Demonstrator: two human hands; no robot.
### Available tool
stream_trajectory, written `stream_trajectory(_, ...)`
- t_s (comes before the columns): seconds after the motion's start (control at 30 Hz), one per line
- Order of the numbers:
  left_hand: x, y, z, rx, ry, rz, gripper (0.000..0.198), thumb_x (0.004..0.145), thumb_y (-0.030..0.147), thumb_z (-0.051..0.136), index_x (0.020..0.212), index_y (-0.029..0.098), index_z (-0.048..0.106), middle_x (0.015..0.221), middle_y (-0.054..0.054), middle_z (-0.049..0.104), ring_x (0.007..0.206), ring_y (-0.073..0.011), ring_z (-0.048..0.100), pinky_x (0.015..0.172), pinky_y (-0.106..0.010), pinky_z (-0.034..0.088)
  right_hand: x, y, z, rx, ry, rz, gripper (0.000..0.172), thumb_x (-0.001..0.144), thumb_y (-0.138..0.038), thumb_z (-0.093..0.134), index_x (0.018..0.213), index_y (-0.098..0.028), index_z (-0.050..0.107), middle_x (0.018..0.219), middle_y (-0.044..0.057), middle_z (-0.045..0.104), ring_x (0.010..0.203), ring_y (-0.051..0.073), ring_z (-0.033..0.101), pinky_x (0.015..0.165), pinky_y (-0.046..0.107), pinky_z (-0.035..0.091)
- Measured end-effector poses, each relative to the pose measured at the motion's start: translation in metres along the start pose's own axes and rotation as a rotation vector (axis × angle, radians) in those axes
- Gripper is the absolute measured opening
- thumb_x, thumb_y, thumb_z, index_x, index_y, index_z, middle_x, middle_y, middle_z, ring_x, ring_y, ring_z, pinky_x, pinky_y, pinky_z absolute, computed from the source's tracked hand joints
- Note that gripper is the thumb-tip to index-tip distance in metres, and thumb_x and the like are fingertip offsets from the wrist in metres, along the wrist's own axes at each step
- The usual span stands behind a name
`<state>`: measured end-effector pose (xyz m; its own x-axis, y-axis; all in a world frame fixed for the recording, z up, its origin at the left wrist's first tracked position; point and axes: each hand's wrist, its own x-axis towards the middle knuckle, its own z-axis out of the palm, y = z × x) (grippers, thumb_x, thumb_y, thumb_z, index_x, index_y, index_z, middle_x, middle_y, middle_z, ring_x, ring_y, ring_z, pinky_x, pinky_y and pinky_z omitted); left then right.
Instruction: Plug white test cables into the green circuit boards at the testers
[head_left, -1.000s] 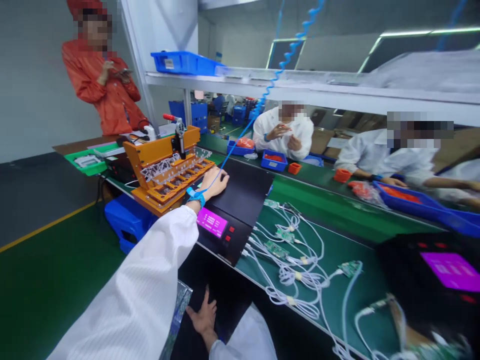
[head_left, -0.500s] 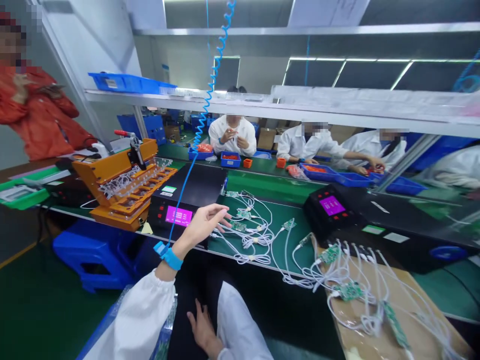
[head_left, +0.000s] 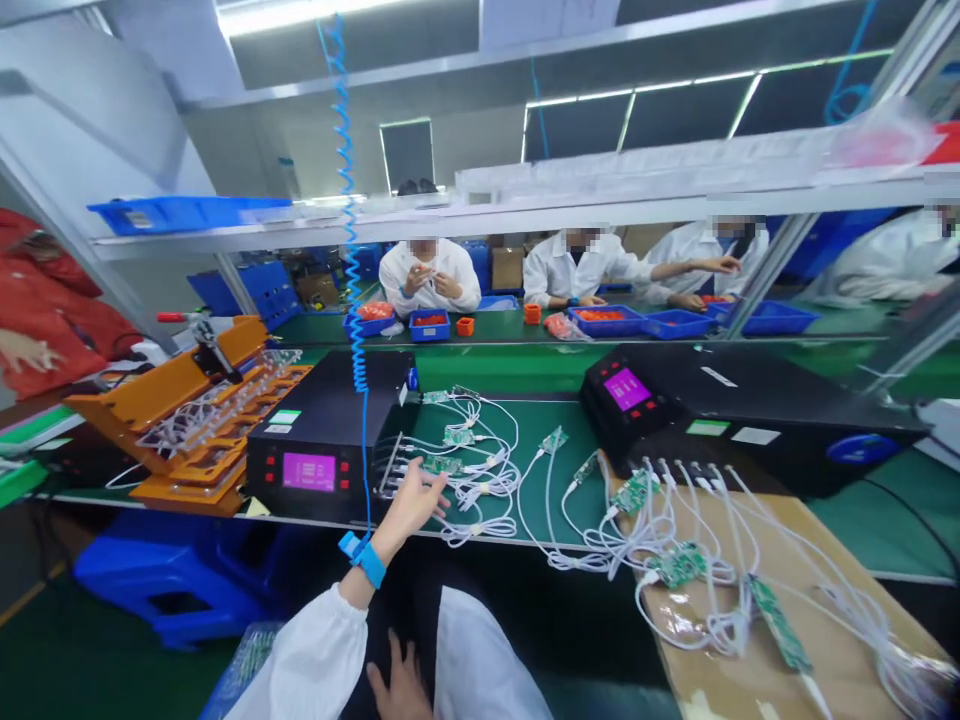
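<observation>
My left hand (head_left: pixel 415 505), with a blue wrist strap (head_left: pixel 363 558), reaches over the bench's front edge, fingers apart and nothing held. Just beyond its fingertips lies a small green circuit board (head_left: pixel 442 465) wired with white cables (head_left: pixel 480 490). Whether the fingers touch the board or cables cannot be made out. To its left stands a black test box (head_left: pixel 330 425) with a lit pink screen (head_left: pixel 309 472). My right hand (head_left: pixel 401 682) lies with spread fingers on my dark-clad lap, partly cut off by the frame's lower edge.
A second black box (head_left: pixel 735 410) stands right, its cables running to several boards on brown cardboard (head_left: pixel 720 620). An orange fixture (head_left: pixel 195 420) sits left. A coiled blue cord (head_left: pixel 352 270) hangs to my wrist. Co-workers in white sit opposite, behind blue bins (head_left: pixel 429 326); a person in red stands left.
My view has swung to the right. My left hand has lowered toward the cables and boards beside the left box. My right hand stays on my lap.
</observation>
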<state>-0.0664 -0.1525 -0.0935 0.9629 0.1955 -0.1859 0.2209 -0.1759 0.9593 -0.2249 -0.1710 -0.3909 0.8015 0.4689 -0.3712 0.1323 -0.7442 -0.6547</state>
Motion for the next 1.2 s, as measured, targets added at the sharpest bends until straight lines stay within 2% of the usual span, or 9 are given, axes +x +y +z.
stream_trajectory(0.2,0.02,-0.014,0.001,0.061,0.064,-0.093,0.093,0.1,0.044,0.066,0.161,0.008,0.006,0.067,0.004,0.067,0.038,-0.0147,0.057,0.031,-0.02,0.041,0.023,-0.003,-0.003,0.244,-0.139,0.176,0.09,0.074,-0.059,0.05,0.162,-0.043,0.036,0.162,0.007,0.05,0.149,0.047,0.043,0.12,0.063,0.033)
stream_trajectory(0.43,0.022,0.0,-0.01,0.335,-0.012,-0.194,0.093,0.091,0.073,0.057,0.149,0.004,0.032,0.044,0.009,0.051,0.029,-0.0165,0.044,0.026,-0.022,0.035,0.026,0.003,-0.024,0.367,-0.102,0.224,0.089,0.084,-0.059,0.043,0.166,-0.022,0.034,0.164,0.015,0.045,0.156,0.043,0.034,0.128,0.05,0.027)
stream_trajectory(0.6,0.016,0.014,-0.016,0.429,0.033,-0.155,0.077,0.084,0.079,0.06,0.127,0.016,0.047,0.045,0.01,0.049,0.028,-0.0154,0.043,0.024,-0.022,0.034,0.024,0.016,-0.063,0.439,0.024,0.229,0.08,0.097,-0.055,0.038,0.163,-0.008,0.033,0.164,0.022,0.042,0.157,0.039,0.034,0.129,0.041,0.028)
stream_trajectory(0.77,0.0,0.029,-0.012,0.365,0.116,-0.016,0.059,0.087,0.073,0.065,0.111,0.02,0.055,0.068,0.005,0.058,0.037,-0.0122,0.051,0.028,-0.022,0.038,0.008,0.018,-0.107,0.445,0.107,0.241,0.066,0.105,-0.048,0.031,0.157,-0.008,0.044,0.156,0.021,0.051,0.153,0.038,0.042,0.126,0.044,0.035)
stream_trajectory(0.87,-0.006,0.032,-0.008,0.264,0.131,0.068,0.053,0.089,0.065,0.069,0.111,0.018,0.06,0.086,-0.002,0.065,0.059,-0.0163,0.064,0.038,-0.024,0.05,-0.022,0.014,-0.142,0.388,-0.032,0.213,0.065,0.101,-0.038,0.044,0.156,-0.005,0.046,0.157,0.024,0.051,0.153,0.04,0.041,0.125,0.047,0.035)
stream_trajectory(0.97,-0.007,0.029,-0.007,0.161,0.1,0.116,0.047,0.092,0.057,0.071,0.116,0.017,0.063,0.092,-0.004,0.069,0.065,-0.0152,0.065,0.052,-0.026,0.056,-0.065,-0.002,-0.191,0.417,-0.23,0.01,0.043,0.089,-0.032,0.065,0.129,-0.019,0.074,0.138,0.016,0.069,0.139,0.039,0.058,0.118,0.045,0.044)
stream_trajectory(1.07,-0.004,0.027,-0.005,0.095,0.099,0.151,0.042,0.094,0.05,0.071,0.119,0.018,0.066,0.091,-0.003,0.07,0.063,-0.013,0.064,0.062,-0.026,0.058,-0.1,-0.027,-0.254,0.638,0.08,-0.426,0.024,0.102,-0.031,0.053,0.1,-0.029,0.077,0.1,0.002,0.079,0.098,0.021,0.076,0.092,0.031,0.059)
stream_trajectory(1.13,-0.006,0.027,-0.002,0.046,0.1,0.158,0.04,0.092,0.047,0.073,0.12,0.018,0.066,0.094,-0.003,0.07,0.07,-0.0142,0.067,0.063,-0.025,0.057,-0.108,-0.043,-0.3,0.578,0.682,-0.585,0.024,0.104,-0.023,0.05,0.11,-0.026,0.073,0.106,0.007,0.077,0.109,0.02,0.073,0.094,0.033,0.06)
stream_trajectory(1.2,-0.01,0.028,0.004,-0.003,0.058,0.17,0.038,0.092,0.043,0.071,0.121,0.019,0.066,0.095,-0.004,0.07,0.078,-0.0159,0.07,0.064,-0.023,0.057,-0.1,-0.052,-0.341,0.299,1.025,-0.583,0.025,0.1,-0.018,0.059,0.122,-0.026,0.069,0.115,0.009,0.076,0.129,0.025,0.065,0.108,0.045,0.055)
